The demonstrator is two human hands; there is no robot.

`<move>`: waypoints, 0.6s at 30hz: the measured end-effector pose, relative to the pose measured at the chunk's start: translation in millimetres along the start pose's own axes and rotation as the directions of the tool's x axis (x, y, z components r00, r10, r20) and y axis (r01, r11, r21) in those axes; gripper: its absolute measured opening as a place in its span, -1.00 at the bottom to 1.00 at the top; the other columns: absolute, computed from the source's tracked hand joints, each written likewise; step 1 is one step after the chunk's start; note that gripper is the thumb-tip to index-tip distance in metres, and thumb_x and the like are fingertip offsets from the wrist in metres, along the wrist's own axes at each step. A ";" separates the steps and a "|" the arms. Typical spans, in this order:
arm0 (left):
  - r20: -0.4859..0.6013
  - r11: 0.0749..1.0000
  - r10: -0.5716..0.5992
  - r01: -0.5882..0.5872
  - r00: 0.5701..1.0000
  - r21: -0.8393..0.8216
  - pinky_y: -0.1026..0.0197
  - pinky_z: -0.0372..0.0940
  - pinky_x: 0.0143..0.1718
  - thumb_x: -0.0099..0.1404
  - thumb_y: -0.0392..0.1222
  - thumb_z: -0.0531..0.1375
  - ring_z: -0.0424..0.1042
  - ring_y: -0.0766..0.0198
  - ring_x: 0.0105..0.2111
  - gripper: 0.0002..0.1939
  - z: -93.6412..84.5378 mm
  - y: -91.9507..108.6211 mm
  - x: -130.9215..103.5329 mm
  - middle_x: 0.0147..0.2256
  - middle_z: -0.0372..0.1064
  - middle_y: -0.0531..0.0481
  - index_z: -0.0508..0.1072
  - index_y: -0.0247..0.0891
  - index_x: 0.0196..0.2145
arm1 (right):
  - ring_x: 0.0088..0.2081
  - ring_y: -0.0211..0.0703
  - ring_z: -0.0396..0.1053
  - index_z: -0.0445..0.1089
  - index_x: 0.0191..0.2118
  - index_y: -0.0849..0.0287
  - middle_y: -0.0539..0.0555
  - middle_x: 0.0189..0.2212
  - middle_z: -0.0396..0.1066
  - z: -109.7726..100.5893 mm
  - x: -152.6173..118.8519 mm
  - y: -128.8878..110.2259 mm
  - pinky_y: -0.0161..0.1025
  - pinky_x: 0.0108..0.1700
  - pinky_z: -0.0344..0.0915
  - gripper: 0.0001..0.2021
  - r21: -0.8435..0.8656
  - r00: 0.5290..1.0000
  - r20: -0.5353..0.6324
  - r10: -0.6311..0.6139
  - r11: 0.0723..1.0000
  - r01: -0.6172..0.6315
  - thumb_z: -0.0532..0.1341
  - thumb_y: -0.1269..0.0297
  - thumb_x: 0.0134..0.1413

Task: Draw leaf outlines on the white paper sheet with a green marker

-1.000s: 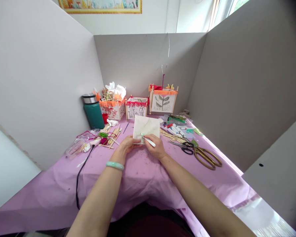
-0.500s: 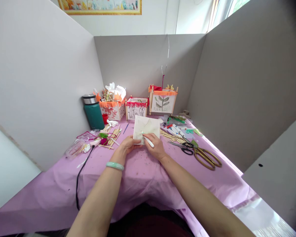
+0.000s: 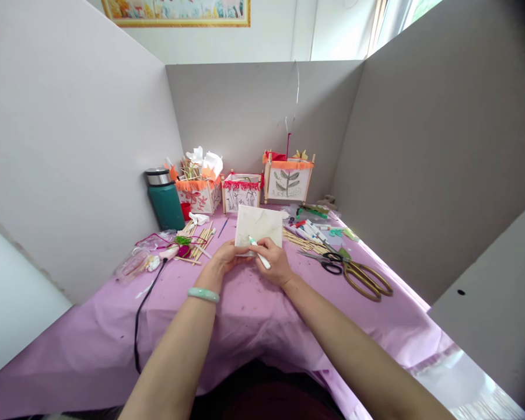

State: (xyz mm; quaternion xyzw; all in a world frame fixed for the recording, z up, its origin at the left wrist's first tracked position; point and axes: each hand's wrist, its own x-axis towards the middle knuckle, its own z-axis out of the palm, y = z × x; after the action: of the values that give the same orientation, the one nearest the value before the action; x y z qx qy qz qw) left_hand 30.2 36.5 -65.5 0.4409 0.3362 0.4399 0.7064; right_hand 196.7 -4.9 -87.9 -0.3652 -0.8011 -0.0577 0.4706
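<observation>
A pale square panel (image 3: 262, 223) with faint line marks is tilted up in front of me, over the purple cloth. My left hand (image 3: 228, 255), below a pale green bangle (image 3: 203, 294), grips its lower left corner. In my right hand (image 3: 275, 262) is a white marker pen (image 3: 261, 254) with a green tip end, pointing at the panel's lower left part. Whether the tip touches the surface I cannot tell. The right fingers also rest by the panel's lower edge. Fingers behind the panel are hidden.
Left stand a green bottle (image 3: 165, 199) and a pile of thin sticks (image 3: 203, 242). Decorated boxes (image 3: 242, 195) line the back. On the right lie marker pens (image 3: 308, 231), black scissors (image 3: 331, 262) and large brass-coloured scissors (image 3: 367, 279). Grey partitions (image 3: 262, 105) enclose the table. A black cord (image 3: 142, 315) crosses the cloth.
The marker pen's tip has shifted slightly left and down on the panel, and its body is a little more upright. Both hands keep their hold.
</observation>
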 end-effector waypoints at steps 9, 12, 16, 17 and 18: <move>0.004 1.000 0.000 0.000 1.000 -0.003 0.18 0.44 -0.38 -0.12 -0.55 0.27 0.51 0.14 -0.38 -0.63 -1.3 -0.7 1.1 -0.32 0.50 -0.20 0.49 -0.45 -0.27 | -0.29 -0.22 0.33 0.44 -0.06 0.08 0.07 -0.26 0.29 -0.2 -0.1 1.2 -0.30 -0.21 0.33 -0.66 -0.009 0.999 0.037 0.019 1.000 -0.018 0.14 0.41 0.02; 0.013 1.000 0.008 -0.008 1.000 -0.008 0.11 0.45 -0.28 -0.13 -0.55 0.28 0.51 0.09 -0.33 -0.62 -0.4 -0.7 0.6 -0.31 0.51 -0.21 0.49 -0.45 -0.26 | -0.31 -0.22 0.33 0.46 -0.10 0.08 0.06 -0.29 0.31 -0.8 -0.3 -1.6 -0.31 -0.23 0.33 -0.67 0.014 0.999 0.048 -0.013 1.000 0.013 0.15 0.43 -0.02; 0.010 1.000 0.014 -0.013 1.000 -0.020 0.08 0.45 -0.23 -0.11 -0.53 0.27 0.51 0.07 -0.28 -0.60 0.9 0.1 -0.4 -0.27 0.51 -0.20 0.49 -0.43 -0.23 | -0.25 -0.21 0.36 0.43 -0.09 0.09 0.07 -0.25 0.33 -2.5 2.5 -2.1 -0.28 -0.16 0.34 -0.70 0.063 0.994 -0.089 0.056 0.997 -0.050 0.11 0.40 0.06; 0.011 1.000 0.013 -0.013 1.000 -0.021 0.09 0.45 -0.23 -0.11 -0.53 0.27 0.51 0.06 -0.28 -0.59 0.7 0.2 -0.3 -0.25 0.51 -0.20 0.50 -0.42 -0.22 | -0.21 -0.20 0.36 0.42 -0.08 0.09 0.08 -0.23 0.34 -3.6 3.7 -0.2 -0.25 -0.11 0.33 -0.71 0.074 0.982 -0.161 0.102 0.993 -0.091 0.09 0.39 0.09; 0.013 1.000 0.012 -0.012 1.000 -0.020 0.09 0.45 -0.23 -0.11 -0.53 0.27 0.51 0.06 -0.27 -0.58 0.1 0.3 0.0 -0.24 0.51 -0.20 0.50 -0.41 -0.21 | -0.16 -0.18 0.35 0.41 -0.08 0.10 0.09 -0.21 0.34 -5.0 4.8 3.0 -0.22 -0.06 0.31 -0.72 0.080 0.958 -0.243 0.155 0.987 -0.139 0.08 0.36 0.11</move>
State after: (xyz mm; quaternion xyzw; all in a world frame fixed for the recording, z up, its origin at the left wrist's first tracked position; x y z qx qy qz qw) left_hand 30.2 36.5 -65.2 0.4386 0.3246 0.4446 0.7104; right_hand 200.8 -2.4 -82.1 -0.3988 -0.7079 -0.0430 0.5813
